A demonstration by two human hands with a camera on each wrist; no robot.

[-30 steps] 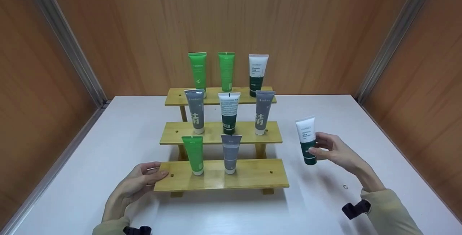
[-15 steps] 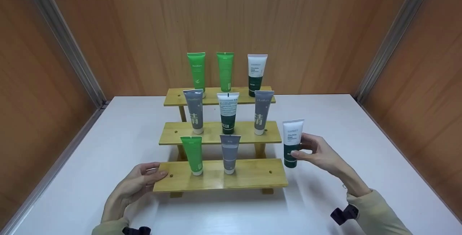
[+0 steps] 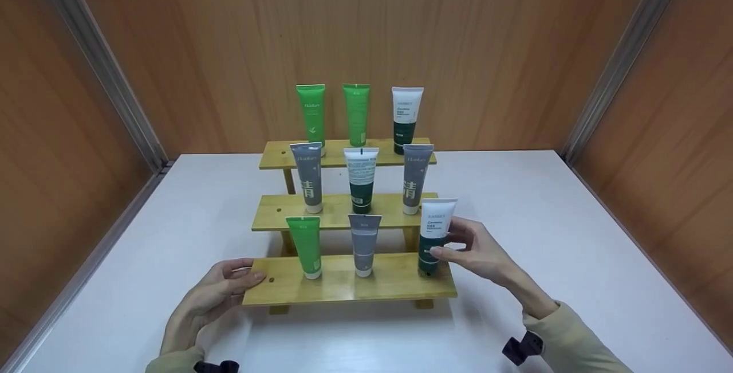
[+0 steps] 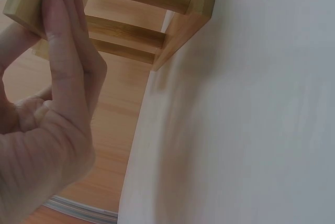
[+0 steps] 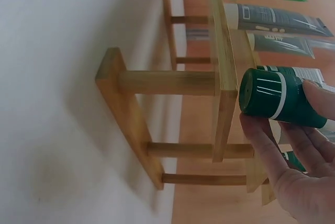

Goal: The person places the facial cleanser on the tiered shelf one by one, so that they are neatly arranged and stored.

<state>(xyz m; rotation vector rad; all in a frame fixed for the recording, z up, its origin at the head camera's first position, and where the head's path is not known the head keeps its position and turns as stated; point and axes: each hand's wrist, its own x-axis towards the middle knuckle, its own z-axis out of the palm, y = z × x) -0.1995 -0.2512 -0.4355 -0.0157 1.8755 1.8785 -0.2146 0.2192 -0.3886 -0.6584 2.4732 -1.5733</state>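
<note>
My right hand (image 3: 478,250) pinches a white and dark green squeeze tube (image 3: 437,218), cap down, at the right end of the bottom board (image 3: 343,290) of a three-tier wooden display stand. The right wrist view shows the tube's green cap (image 5: 261,93) very close to the board's top; whether it touches I cannot tell. My left hand (image 3: 215,293) grips that board's left end, thumb on top and fingers below. Left of the held tube, a grey tube (image 3: 365,244) and a green tube (image 3: 307,244) stand on the same board.
The middle board (image 3: 335,221) bears two grey tubes and a white-green tube (image 3: 361,175). Two green tubes and another white-green tube (image 3: 406,115) stand on the top board (image 3: 278,155). Wood-grain panels (image 3: 366,29) enclose the white table (image 3: 200,207) at back and sides.
My right hand has carried the white and dark green tube leftward and slightly down, from beside the stand to over the bottom board's right end. My left hand has stayed on the board.
</note>
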